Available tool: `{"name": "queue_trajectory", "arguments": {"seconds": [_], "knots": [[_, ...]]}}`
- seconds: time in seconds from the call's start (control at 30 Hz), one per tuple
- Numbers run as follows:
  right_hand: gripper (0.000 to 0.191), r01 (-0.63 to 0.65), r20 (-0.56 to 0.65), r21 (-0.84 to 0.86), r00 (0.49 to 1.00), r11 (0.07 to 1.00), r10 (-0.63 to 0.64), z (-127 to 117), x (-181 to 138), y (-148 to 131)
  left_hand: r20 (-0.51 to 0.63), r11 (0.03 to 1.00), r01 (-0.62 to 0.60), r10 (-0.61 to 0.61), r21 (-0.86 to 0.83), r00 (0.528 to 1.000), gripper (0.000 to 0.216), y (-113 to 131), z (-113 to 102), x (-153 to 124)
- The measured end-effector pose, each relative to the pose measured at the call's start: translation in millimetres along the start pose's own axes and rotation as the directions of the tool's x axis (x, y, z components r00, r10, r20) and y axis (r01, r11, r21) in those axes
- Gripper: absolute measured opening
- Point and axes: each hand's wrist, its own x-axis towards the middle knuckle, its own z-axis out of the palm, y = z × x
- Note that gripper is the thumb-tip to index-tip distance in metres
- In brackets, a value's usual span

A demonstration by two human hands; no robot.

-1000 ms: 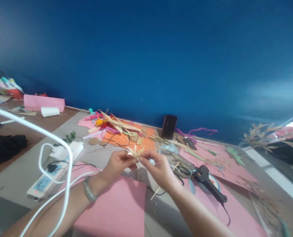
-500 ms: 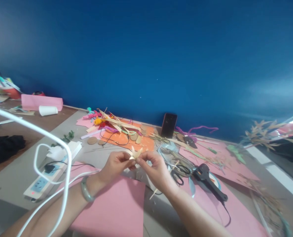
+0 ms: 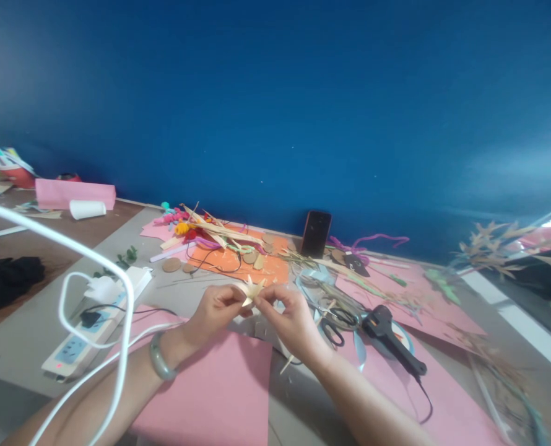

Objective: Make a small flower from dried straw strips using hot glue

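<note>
Between my two hands is a small pale-yellow flower [image 3: 252, 291] with pointed petals, seemingly of dried leaf or husk. My left hand [image 3: 220, 310], with a green bangle [image 3: 160, 357] on the wrist, pinches it from the left. From the right, the thumb and fingers of my right hand [image 3: 290, 316] pinch its other side. Both hands are above the near edge of the middle of the table, over a pink sheet [image 3: 210, 396]. Scissors [image 3: 335, 328] with black handles and a black glue gun [image 3: 389, 337] lie right of my right hand.
A white power strip [image 3: 87, 337] and a looping white cable [image 3: 124, 322] are on the left. Husk strips [image 3: 220, 232] lie on an orange sheet [image 3: 275, 267]. A phone [image 3: 316, 234] leans against the blue wall. Dried stalks and pink paper [image 3: 456, 310] cover the right. A white cup [image 3: 87, 209] lies far left.
The flower has turned slightly, its petals facing more toward me. Both hands keep their pinch on it. The whole view has shifted a little.
</note>
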Motion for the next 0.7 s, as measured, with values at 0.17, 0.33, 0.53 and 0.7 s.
{"name": "queue_trajectory", "arguments": {"seconds": [0.17,0.33,0.53,0.7], "knots": [[0.013,0.055,-0.015,-0.062,0.998,0.997,-0.056,0.4,-1.4,-3.4,-0.001,1.0,0.009,-0.009,0.015,1.0,0.015,-2.8,-0.7,0.0],[0.004,0.059,-0.049,-0.131,0.997,0.99,-0.066,3.7,-3.8,-1.1,0.006,0.995,-0.036,0.036,0.089,0.999,0.014,-7.5,-3.6,0.1],[0.01,0.099,-0.113,-0.218,0.986,0.971,-0.126,8.5,-5.1,5.1,0.034,0.97,-0.13,0.125,0.204,0.992,0.015,-7.7,-3.0,-1.7],[0.009,0.155,-0.125,-0.233,0.974,0.96,-0.187,8.0,-6.8,5.6,0.033,0.96,-0.161,0.158,0.229,0.987,0.017,-9.7,-2.9,-3.6]]}}
